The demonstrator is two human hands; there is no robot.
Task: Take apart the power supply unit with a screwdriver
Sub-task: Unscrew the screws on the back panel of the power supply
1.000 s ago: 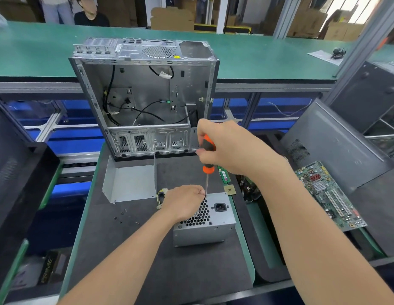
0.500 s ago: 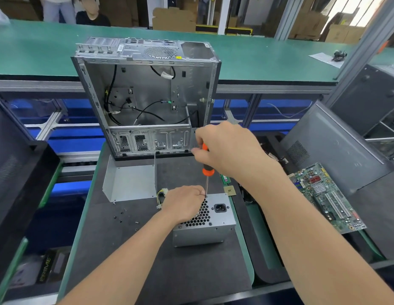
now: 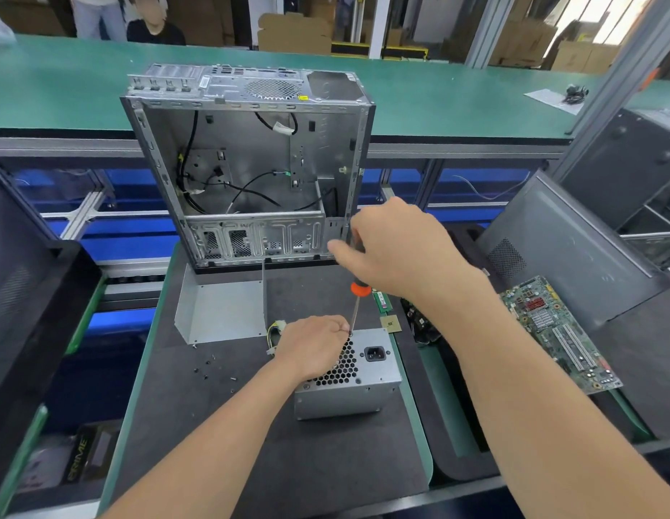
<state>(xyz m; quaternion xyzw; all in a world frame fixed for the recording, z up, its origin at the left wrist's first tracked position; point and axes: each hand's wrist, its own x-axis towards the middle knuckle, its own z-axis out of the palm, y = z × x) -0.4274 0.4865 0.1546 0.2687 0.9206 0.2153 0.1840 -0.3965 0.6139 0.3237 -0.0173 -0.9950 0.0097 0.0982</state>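
Long green benches [image 3: 438, 106], cartons [image 3: 294, 31], perhaps windows [image 3: 603, 13]

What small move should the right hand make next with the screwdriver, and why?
Probably turn the screwdriver anticlockwise, pressing down. The right hand grips its handle, the tip sits at the far top edge of the power supply unit, whose cover is not yet off, and the left hand holds the unit steady.

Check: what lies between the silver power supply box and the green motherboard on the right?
In the head view: a small gold square chip, a narrow green memory stick, a black tangled part, with the right forearm crossing above.
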